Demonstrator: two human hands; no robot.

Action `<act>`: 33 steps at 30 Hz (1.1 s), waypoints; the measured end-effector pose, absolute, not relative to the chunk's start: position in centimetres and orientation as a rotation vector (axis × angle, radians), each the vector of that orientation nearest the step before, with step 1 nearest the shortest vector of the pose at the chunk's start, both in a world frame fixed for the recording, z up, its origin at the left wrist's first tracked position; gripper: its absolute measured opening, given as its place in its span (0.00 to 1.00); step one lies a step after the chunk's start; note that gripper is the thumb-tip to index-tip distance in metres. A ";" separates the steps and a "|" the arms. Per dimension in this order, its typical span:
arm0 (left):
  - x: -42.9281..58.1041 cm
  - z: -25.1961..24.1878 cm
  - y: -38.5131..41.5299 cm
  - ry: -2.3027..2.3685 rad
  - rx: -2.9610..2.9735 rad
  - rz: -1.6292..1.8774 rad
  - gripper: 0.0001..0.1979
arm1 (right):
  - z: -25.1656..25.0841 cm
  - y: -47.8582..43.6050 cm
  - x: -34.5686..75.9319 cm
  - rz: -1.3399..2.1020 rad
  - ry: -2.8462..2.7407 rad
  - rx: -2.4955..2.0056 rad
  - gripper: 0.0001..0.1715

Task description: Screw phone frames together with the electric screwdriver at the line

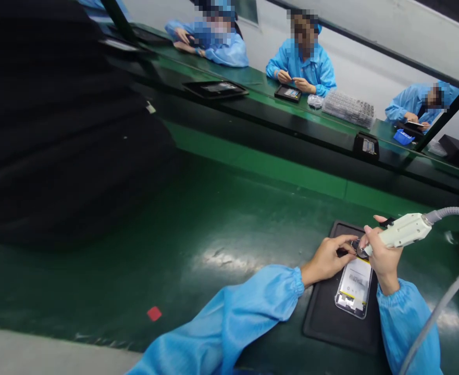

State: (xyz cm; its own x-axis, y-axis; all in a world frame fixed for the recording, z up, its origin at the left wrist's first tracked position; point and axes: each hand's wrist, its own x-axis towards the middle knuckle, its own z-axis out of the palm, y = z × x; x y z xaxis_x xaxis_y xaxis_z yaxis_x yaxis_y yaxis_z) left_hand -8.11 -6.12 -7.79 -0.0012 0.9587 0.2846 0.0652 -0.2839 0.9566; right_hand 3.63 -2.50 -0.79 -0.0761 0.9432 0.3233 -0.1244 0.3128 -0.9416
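Note:
An opened phone (354, 284) with a white battery and yellow strips lies on a black tray (323, 323) at the lower right. At the phone's upper end, my left hand (330, 258) has its thumb and fingers closed on the edge; whatever small part may be between the fingertips is too small to make out. My right hand (383, 258) is wrapped round a pale handheld tool (406, 230) with a grey cable. The tool slants down to the left, its tip at the phone's upper end, mostly hidden by my fingers.
A red square (154, 313) lies on the green table (108, 291). Dark cloth (57, 130) fills the upper left. A grey stand arm (444, 307) rises at the right. Across a raised ledge, several people in blue work beside trays, a stack of clear trays (348, 108) and a blue bin (404, 137).

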 end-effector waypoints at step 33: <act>-9.9 -7.2 -7.1 1.620 1.810 0.979 0.27 | -1.1 1.5 2.0 0.925 -1.412 -0.919 0.23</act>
State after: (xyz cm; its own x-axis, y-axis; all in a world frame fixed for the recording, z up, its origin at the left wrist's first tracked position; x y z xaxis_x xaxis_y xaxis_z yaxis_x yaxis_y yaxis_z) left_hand -9.87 -7.15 -7.17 0.0253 0.9845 0.1733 0.6115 -0.1524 0.7764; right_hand 2.05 1.54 -1.08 -0.0367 0.9240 0.3806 0.0200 0.3815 -0.9242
